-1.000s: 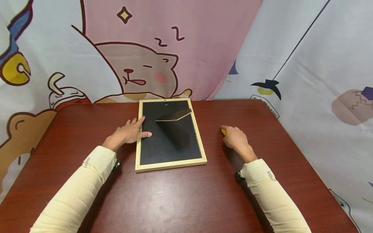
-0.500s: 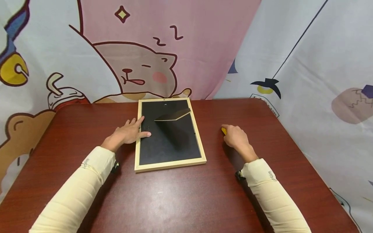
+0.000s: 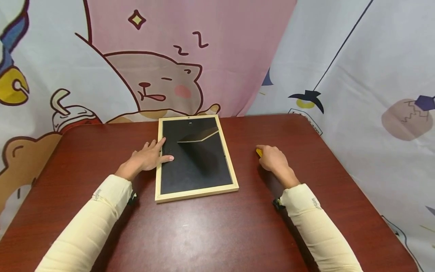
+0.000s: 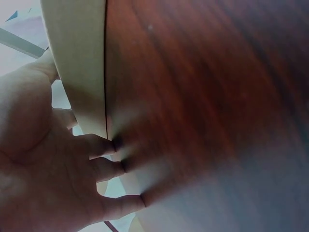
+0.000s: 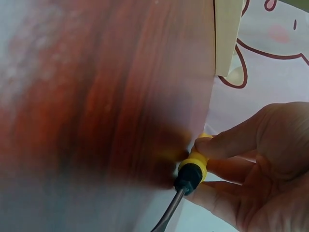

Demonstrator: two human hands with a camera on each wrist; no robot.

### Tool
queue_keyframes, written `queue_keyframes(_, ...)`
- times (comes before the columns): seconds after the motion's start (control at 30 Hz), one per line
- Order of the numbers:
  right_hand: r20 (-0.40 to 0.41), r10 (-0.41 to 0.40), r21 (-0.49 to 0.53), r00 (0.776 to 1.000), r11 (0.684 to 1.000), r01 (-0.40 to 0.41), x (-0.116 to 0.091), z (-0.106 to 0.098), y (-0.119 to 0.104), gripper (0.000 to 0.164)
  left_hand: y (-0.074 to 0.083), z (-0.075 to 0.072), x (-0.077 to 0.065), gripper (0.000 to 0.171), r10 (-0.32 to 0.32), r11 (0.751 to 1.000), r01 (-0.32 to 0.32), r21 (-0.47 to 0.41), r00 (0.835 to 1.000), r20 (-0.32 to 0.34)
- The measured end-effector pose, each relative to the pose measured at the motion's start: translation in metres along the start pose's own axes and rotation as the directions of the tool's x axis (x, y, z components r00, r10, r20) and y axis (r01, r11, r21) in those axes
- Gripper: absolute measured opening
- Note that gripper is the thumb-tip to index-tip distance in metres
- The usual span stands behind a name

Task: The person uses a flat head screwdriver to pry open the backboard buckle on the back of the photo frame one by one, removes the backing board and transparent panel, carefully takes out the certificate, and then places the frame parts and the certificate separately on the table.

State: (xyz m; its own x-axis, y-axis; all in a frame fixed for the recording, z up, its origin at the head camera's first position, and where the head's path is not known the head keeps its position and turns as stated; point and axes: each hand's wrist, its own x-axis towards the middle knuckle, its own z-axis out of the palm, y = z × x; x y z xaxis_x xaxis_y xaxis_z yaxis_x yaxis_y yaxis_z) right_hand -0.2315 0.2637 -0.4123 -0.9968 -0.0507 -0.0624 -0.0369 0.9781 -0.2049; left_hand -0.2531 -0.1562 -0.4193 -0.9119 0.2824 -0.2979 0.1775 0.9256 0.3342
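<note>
A picture frame [image 3: 197, 194] with a light wood border lies back side up on the table, its black backing board [image 3: 183, 170] showing. From the board a hinged stand [image 3: 201, 136] sticks up at an angle. My left hand [image 3: 145, 157] rests over the frame's left border with fingers spread; the thumb lies on the backing, and in the left wrist view several fingertips touch the tabletop. To the right of the frame and apart from it, my right hand [image 3: 273, 158] holds a screwdriver [image 5: 194, 162] by its yellow handle. The shaft's tip is cut off in the right wrist view.
The dark red wooden table [image 3: 210, 234] runs back to a printed cloth [image 3: 238, 56] hanging behind it. Another stretch of cloth [image 3: 374, 143] hangs along the right side. Dark devices are strapped under both cuffs.
The head view has shifted slightly. Both hands, the frame and the screwdriver keep practically the same places on the table.
</note>
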Motion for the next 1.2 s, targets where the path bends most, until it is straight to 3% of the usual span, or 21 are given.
queue_keyframes(0.3,-0.013,-0.040,-0.008,0.999,0.999,0.040,0.001,-0.006,-0.002,0.055,0.000,-0.001,-0.001,0.094,-0.002,1.000,0.001,-0.008,1.000,-0.012)
queue_keyframes(0.63,-0.010,-0.041,-0.028,0.999,0.999,0.041,-0.005,0.002,0.001,0.054,-0.001,0.006,-0.001,0.094,0.003,1.000,-0.003,-0.008,1.000,-0.021)
queue_keyframes(1.2,-0.008,-0.025,-0.019,1.000,1.000,0.025,-0.006,0.004,0.001,0.054,0.000,0.007,-0.003,0.093,0.006,1.000,-0.007,-0.008,1.000,-0.025)
